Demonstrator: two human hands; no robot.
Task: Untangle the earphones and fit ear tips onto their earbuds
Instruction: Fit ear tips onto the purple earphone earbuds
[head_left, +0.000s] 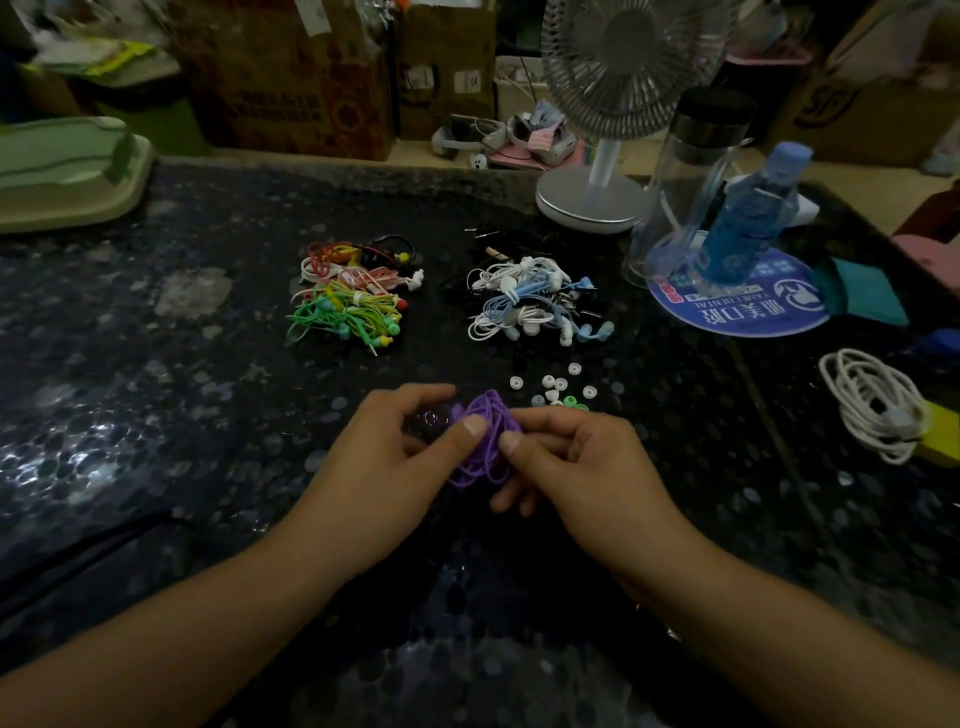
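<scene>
Purple earphones (483, 441), two gripping hands

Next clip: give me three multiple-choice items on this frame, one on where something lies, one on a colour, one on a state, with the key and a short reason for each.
1. Where do the loose ear tips lie?
A. just beyond the right hand
B. under the fan
C. on the green tray

2. What colour are the earphones being held?
A. white
B. purple
C. red

3. How are those earphones?
A. laid out straight
B. bunched in a tangle
C. plugged into a phone

Key:
1 A, they are scattered on the table past the right hand.
2 B, the purple earphones sit between both hands.
3 B, the cord loops over itself while the left hand and the right pinch it.
</scene>
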